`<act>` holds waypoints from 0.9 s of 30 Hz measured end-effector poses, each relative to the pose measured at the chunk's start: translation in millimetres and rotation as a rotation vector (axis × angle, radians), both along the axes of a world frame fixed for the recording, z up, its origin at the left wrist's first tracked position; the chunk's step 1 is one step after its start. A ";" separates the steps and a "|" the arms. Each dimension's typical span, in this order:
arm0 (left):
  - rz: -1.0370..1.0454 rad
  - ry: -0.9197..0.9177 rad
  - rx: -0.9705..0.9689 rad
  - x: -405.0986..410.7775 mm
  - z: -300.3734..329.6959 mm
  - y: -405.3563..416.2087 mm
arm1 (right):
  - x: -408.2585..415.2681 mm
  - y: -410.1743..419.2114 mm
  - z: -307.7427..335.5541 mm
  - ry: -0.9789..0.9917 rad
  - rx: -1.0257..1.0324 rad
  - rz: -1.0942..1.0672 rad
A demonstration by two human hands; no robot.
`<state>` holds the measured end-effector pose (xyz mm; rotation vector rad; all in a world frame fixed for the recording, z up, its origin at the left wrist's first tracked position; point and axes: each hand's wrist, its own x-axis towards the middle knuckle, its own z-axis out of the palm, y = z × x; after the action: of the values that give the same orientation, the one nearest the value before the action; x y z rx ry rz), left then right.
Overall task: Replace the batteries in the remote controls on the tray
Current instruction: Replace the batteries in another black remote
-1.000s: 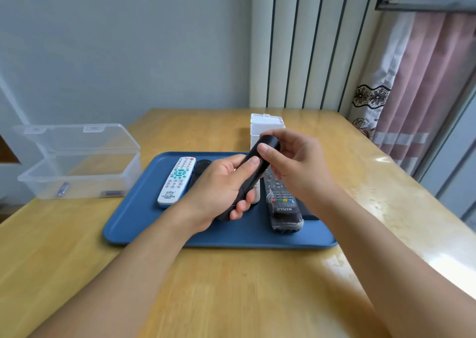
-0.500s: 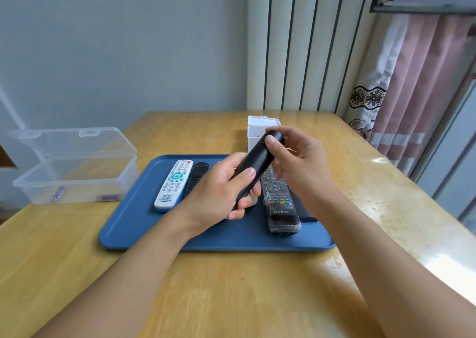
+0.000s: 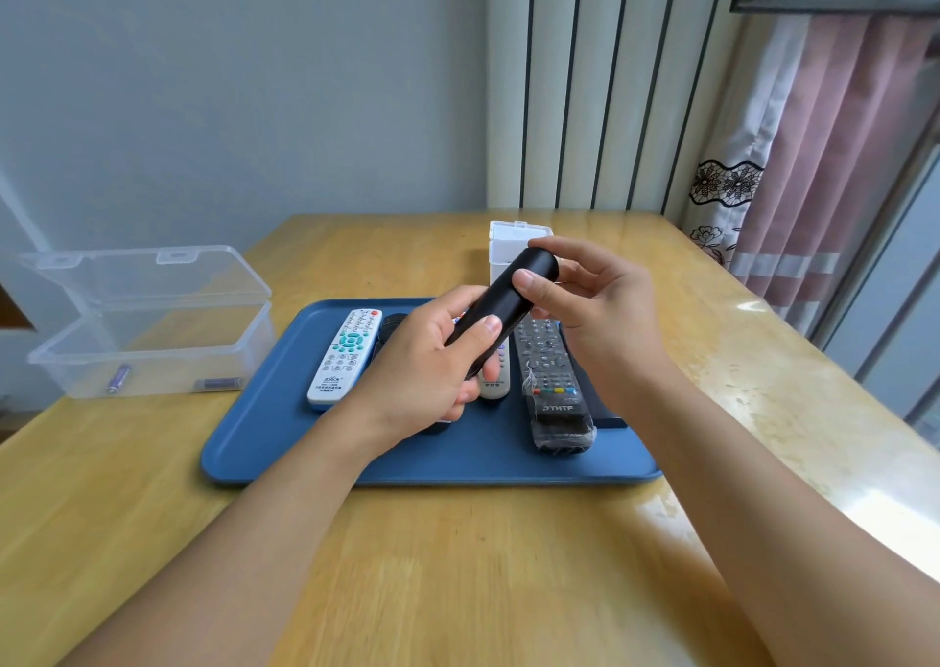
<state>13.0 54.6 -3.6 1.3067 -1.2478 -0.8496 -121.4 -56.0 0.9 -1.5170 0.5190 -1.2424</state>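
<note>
A smooth black rounded remote control, plain back facing up, is held tilted above the blue plastic tray on the wooden counter. The left hand grips its lower end; the right hand pinches its upper end. Compared with a second ago, its upper end sits higher.

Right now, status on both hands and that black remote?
Left hand and right hand both gripping black remote, lifted above blue tray. Plain back up, cover not visibly open. Nothing in the way.
</note>
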 end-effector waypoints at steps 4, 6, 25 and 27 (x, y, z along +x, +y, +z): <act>0.008 -0.004 -0.003 -1.0 -0.7 -0.3 | 0.6 0.2 0.5 -0.036 0.022 0.012; 0.010 -0.002 -0.007 -1.9 -1.2 -1.1 | 0.7 0.0 0.0 -0.056 0.023 0.006; 0.149 0.393 0.006 6.7 0.7 -4.1 | -26.4 -2.2 26.4 0.186 0.461 0.298; 0.139 0.438 -0.004 7.1 1.3 -4.1 | -25.8 1.9 22.0 0.456 0.389 0.272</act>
<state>20.1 50.5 -2.3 1.1123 -0.8050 -0.9690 -147.2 -54.2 22.9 -1.4710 0.7708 -0.5423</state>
